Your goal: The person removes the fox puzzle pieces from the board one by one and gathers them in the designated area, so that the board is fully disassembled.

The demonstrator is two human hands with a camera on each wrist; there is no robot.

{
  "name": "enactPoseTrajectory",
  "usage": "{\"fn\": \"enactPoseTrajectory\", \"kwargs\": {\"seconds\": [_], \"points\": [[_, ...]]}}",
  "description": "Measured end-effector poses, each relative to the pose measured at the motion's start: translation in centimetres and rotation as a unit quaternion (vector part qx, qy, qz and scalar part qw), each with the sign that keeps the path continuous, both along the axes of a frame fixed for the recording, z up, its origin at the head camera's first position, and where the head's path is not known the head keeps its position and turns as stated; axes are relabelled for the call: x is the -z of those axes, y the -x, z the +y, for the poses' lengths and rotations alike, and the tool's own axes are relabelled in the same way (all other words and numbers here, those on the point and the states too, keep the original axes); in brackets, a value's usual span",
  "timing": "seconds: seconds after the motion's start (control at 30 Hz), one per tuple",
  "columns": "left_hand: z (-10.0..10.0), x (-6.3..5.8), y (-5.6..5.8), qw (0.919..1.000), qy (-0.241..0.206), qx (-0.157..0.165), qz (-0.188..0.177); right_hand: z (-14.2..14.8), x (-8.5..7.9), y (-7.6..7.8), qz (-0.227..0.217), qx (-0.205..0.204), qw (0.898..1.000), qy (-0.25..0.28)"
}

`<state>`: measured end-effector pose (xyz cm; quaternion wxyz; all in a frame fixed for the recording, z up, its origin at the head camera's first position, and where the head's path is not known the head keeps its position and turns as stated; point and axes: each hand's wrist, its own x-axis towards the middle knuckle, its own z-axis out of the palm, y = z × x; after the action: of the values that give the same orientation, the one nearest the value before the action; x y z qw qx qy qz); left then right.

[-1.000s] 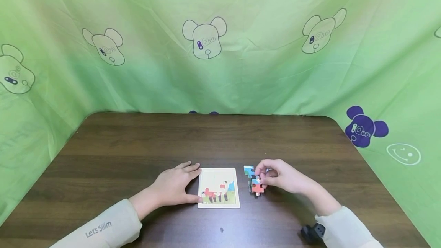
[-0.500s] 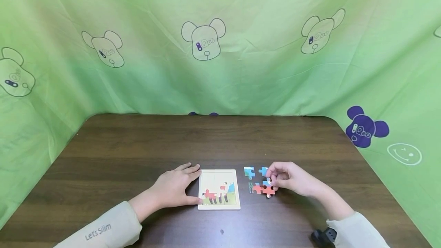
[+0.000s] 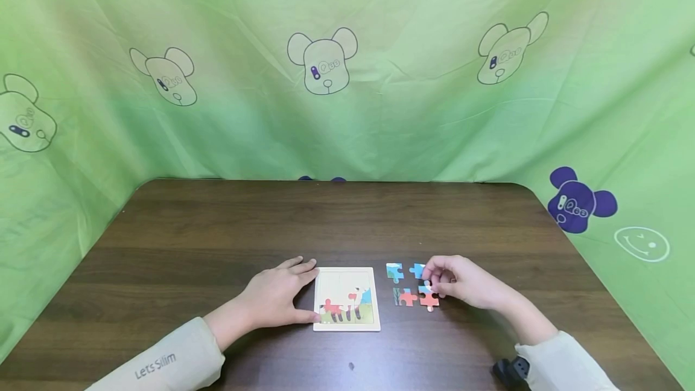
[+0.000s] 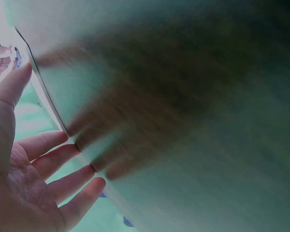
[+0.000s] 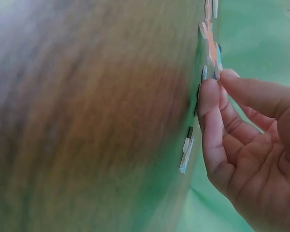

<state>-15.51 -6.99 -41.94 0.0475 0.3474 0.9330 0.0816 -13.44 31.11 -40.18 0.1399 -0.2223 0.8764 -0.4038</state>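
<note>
My left hand point(image 3: 274, 294) lies with straight, spread fingers along the left edge of a square puzzle board point(image 3: 332, 285), thumb and fingertips at its rim. Part of an animal picture fills the board's lower half. To the right, my right hand point(image 3: 467, 282) pinches a red-and-blue jigsaw piece point(image 3: 429, 300) between thumb and curled fingers, low over the table. Left of it lies another red piece point(image 3: 407, 298). Behind them are a blue-green piece point(image 3: 394, 271) and a blue piece point(image 3: 417, 270), the latter partly hidden by my fingers.
The brown wooden table point(image 3: 244, 216) spreads around the board. A green cloth point(image 3: 380, 125) with bear-head prints hangs behind and beside it. A black device point(image 3: 510, 373) sits at my right sleeve.
My right hand has moved right with the red-and-blue piece, drawing it apart from the other red piece, which now shows fully. My left hand and the board have stayed put.
</note>
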Motion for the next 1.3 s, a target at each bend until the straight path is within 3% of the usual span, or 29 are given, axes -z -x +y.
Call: {"fn": "enactPoseTrajectory", "kwargs": {"seconds": [0.3, 0.57, 1.3], "points": [[-0.1, 0.0, -0.2, 1.0000, -0.002, -0.002, -0.003, 0.0, 0.2, 0.2, 0.016, 0.005, 0.999, -0.039], [-0.2, 0.1, -0.1, 1.0000, 0.001, 0.000, 0.002, -0.7, -0.4, 0.4, 0.028, 0.007, 0.999, -0.041], [0.0, -0.3, 0.0, 0.9999, 0.006, -0.006, -0.013, -8.3, -0.5, 2.2, 0.024, -0.065, 0.997, -0.038]]}}
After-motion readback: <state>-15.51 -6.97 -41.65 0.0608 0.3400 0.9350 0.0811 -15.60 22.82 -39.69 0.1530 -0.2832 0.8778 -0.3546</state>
